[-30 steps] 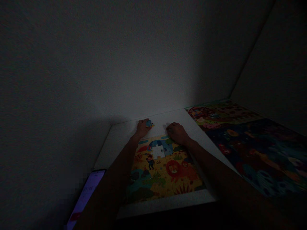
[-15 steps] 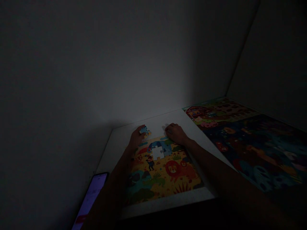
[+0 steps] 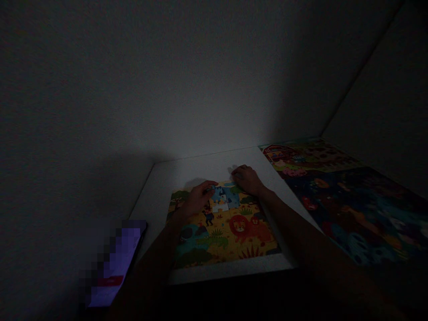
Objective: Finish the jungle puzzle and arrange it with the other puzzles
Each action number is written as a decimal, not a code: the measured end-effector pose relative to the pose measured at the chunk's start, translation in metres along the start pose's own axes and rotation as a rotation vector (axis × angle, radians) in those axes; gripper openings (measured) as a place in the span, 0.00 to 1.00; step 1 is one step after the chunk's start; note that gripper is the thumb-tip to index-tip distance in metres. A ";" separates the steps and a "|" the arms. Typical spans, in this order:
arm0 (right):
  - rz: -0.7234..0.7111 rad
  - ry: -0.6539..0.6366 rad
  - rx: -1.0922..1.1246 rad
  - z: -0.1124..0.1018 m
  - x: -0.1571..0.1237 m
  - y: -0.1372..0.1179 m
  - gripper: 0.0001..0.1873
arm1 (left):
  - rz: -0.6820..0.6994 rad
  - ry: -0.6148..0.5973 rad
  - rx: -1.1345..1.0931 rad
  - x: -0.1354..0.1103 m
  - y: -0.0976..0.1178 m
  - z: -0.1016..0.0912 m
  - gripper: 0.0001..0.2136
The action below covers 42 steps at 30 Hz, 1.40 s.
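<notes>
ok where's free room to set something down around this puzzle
The white surface is free between the animal jigsaw puzzle and the wall, and in a strip beside the phone. It's crowded where the left hand and right hand sit, and rightward, with a farm puzzle and a dark puzzle.

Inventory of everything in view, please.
lion jigsaw puzzle: 1, yellow with multicoloured animals, on the white board, white gap near its top
white board: 1, white, under the lion jigsaw puzzle
farm puzzle: 1, green and red, right of the white board
dark puzzle: 1, dark blue, right of the white board, below the farm puzzle in view
phone: 1, purple screen, pixelated, left of the white board
wall: 1, grey, behind the white board
left hand: 1, on the lion jigsaw puzzle, beside the gap
right hand: 1, resting at the lion jigsaw puzzle's top edge
</notes>
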State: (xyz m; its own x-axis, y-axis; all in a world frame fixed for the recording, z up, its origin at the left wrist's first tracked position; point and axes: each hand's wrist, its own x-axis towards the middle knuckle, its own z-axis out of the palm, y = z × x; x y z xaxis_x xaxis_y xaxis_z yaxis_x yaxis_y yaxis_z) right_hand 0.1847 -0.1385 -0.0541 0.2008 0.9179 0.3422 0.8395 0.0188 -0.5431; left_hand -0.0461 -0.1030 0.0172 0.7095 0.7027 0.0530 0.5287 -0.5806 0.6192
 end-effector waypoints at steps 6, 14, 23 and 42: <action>-0.011 0.050 0.072 -0.007 -0.004 -0.009 0.14 | 0.034 -0.024 -0.085 0.002 -0.005 0.004 0.12; -0.135 -0.131 0.613 -0.010 -0.022 -0.044 0.15 | 0.037 0.002 -0.220 0.001 -0.002 0.002 0.14; -0.096 -0.324 0.944 -0.015 -0.026 -0.051 0.15 | 0.043 -0.029 -0.298 0.004 -0.008 0.007 0.10; -0.087 -0.468 0.920 -0.018 -0.028 -0.046 0.18 | 0.112 -0.123 -0.082 -0.001 -0.007 0.002 0.17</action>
State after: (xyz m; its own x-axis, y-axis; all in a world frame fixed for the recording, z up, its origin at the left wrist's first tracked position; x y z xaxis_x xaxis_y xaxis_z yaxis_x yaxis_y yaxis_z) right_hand 0.1494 -0.1728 -0.0247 -0.2237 0.9575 0.1822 0.0920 0.2069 -0.9740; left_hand -0.0498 -0.1006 0.0111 0.8163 0.5767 0.0320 0.4066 -0.6132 0.6773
